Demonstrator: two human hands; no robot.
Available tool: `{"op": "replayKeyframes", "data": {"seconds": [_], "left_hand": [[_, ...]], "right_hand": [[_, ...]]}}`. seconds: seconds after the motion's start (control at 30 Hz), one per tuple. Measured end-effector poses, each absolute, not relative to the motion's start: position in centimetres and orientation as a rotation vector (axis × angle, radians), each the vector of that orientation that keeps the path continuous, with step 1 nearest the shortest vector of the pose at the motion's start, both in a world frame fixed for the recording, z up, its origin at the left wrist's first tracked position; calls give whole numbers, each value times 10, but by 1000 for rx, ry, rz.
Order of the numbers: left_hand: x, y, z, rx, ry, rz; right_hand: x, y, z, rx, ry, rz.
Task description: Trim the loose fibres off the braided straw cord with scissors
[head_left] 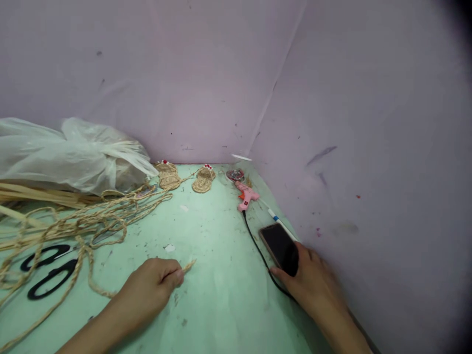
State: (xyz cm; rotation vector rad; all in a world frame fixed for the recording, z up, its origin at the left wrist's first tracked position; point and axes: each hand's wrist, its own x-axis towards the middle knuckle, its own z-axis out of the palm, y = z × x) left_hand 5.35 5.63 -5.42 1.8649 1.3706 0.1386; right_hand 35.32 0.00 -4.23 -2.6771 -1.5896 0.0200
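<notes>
My left hand is closed in a pinch on a braided straw cord, whose frayed tip sticks out past the thumb. The cord trails left from under my wrist into a loose tangle. On the right, my right hand grips the near end of a dark-screened smartphone, thumb on one side and fingers on the other. The phone lies at or just above the green tabletop; I cannot tell which. A pink glue gun rests beyond it, its black cable running beside the phone and under my hand.
Black-handled scissors lie partly under cord loops at left. Behind them sit straw strips and a tied white plastic bag. Two small woven sole shapes lie near the wall. A bead container and a white stick are at right.
</notes>
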Motion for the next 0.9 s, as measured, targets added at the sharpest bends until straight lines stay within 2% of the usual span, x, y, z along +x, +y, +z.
{"op": "replayKeyframes", "data": {"seconds": [0.23,0.9], "left_hand": [[56,56,-53,1842,1370,113],[57,55,-57,1838,1350,135]], "right_hand": [[357,9,-46,-2604,-1547,19],[354,2,-32,-2665,-1547,419]]}}
